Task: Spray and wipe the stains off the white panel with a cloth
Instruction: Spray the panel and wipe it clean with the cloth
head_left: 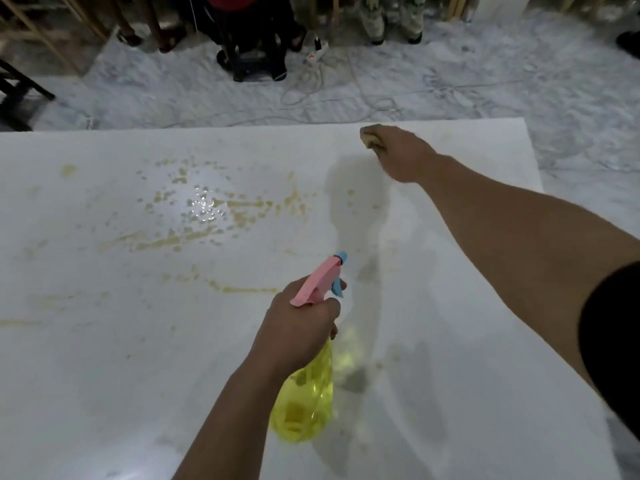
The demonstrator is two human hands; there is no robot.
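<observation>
Panel (104,358) lies flat, fills most of the view, its far edge against a marbled floor (450,81). Left hand (298,323) is clenched round the neck of a spray bottle (306,403): yellow see-through body hanging below the fist, pink head (317,282) on top, blue nozzle pointing away toward the panel's far side, one finger on the blue trigger. Bottle is held above the panel, not resting on it. Right hand (398,150) is stretched to the far right corner area, fist closed on a yellowish cloth (370,135) pressed against the panel near its far edge. Stains (207,216): yellow-brown splotches and streaks across the left and centre, with wet beads glinting in the middle patch; the strip under the right arm looks mostly clear, a few faint specks. Power strip (317,51) with cables on the floor beyond.
</observation>
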